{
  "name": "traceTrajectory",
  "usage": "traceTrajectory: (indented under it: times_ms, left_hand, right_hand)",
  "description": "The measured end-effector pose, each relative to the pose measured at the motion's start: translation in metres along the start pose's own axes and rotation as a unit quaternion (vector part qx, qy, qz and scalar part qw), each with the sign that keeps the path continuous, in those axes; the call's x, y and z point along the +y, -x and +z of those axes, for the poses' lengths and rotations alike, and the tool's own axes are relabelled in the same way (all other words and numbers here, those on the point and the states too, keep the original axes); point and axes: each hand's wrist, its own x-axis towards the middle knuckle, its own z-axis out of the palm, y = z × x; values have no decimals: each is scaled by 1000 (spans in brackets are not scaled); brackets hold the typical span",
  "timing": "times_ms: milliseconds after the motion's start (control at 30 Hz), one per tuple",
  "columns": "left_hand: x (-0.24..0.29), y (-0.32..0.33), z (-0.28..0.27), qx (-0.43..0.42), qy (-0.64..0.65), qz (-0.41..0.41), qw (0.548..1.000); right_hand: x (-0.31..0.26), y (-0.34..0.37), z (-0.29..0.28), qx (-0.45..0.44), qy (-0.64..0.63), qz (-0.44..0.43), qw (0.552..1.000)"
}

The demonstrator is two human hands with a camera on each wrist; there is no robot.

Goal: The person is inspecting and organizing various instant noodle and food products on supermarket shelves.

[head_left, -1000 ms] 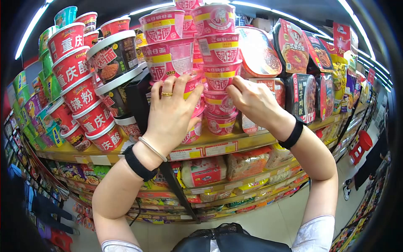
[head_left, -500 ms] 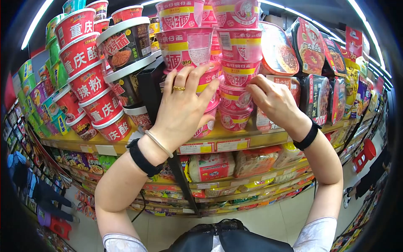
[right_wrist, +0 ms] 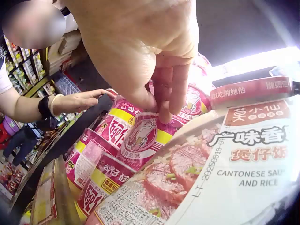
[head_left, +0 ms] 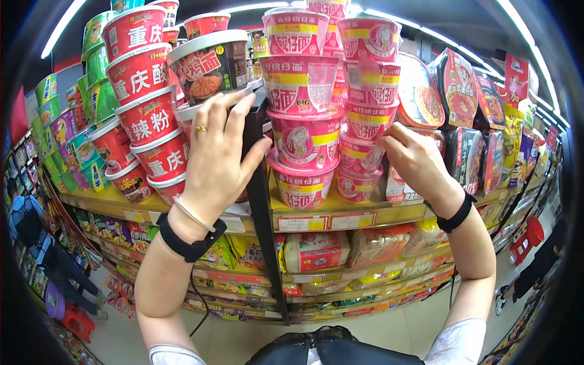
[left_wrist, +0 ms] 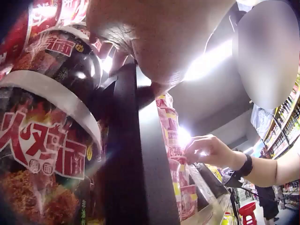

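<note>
My left hand (head_left: 216, 152) lies with its fingers stretched over the black instant noodle bowls (head_left: 210, 70), its thumb beside the black shelf divider (head_left: 258, 182). In the left wrist view a black bowl (left_wrist: 42, 154) stands just left of that divider. To the right rise a stack of large pink noodle bowls (head_left: 304, 134) and a narrower stack of pink noodle cups (head_left: 368, 118). At the right side of the narrower stack, my right hand (head_left: 420, 164) has its fingers curled. The right wrist view shows its fingertips pinching at the rim of a pink cup (right_wrist: 143, 140).
Red noodle tubs (head_left: 146, 118) are stacked at the left. Boxed rice meals (head_left: 456, 85) stand right of the pink cups. Bagged noodles (head_left: 316, 250) fill the shelf below. A person (head_left: 42, 237) stands in the left aisle; a red stool (head_left: 526, 240) is at the right.
My left hand has moved left, from the large pink bowls to the black bowls past the divider. My right hand remains at the narrower pink stack. The camera view has shifted left.
</note>
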Motion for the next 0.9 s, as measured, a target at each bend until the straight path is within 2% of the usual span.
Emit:
traceTrajectory:
  times_ms: [133, 200, 233, 367, 500, 533, 600, 633, 700, 733, 833, 900]
  left_hand:
    - [3, 4, 4, -5, 6, -13, 1000]
    - [6, 2, 6, -1, 0, -19, 1000]
    - [7, 2, 7, -5, -6, -21, 1000]
    - [8, 3, 12, 17, -4, -24, 1000]
    - [6, 5, 14, 31, 13, -29, 999]
    - [6, 5, 13, 32, 16, -28, 999]
    - [6, 5, 11, 26, 25, -25, 999]
    - [6, 5, 12, 27, 28, -24, 999]
    - [5, 6, 13, 41, 32, -23, 998]
    - [5, 6, 13, 45, 37, -23, 998]
    - [4, 6, 16, 50, 42, -28, 997]
    - [3, 7, 16, 55, 48, -30, 997]
  right_hand:
    - [-10, -15, -17, 9, 24, -6, 1000]
    - [-16, -27, -28, 65, 37, 25, 997]
    - [-16, -35, -30, 110, -5, 34, 993]
    - [-26, -91, -62, 200, -204, 61, 957]
    - [-2, -164, -63, 222, -47, -5, 974]
    - [3, -185, -59, 221, -44, -3, 974]
    - [0, -218, -52, 144, 51, 73, 986]
    - [-5, -224, -52, 143, 54, 75, 985]
    - [-13, -235, -54, -63, 67, 216, 972]
    - [-10, -242, -48, -95, 83, 235, 964]
    - [-6, -251, -42, -139, 33, 254, 957]
    - [3, -254, -31, -121, 7, 240, 963]
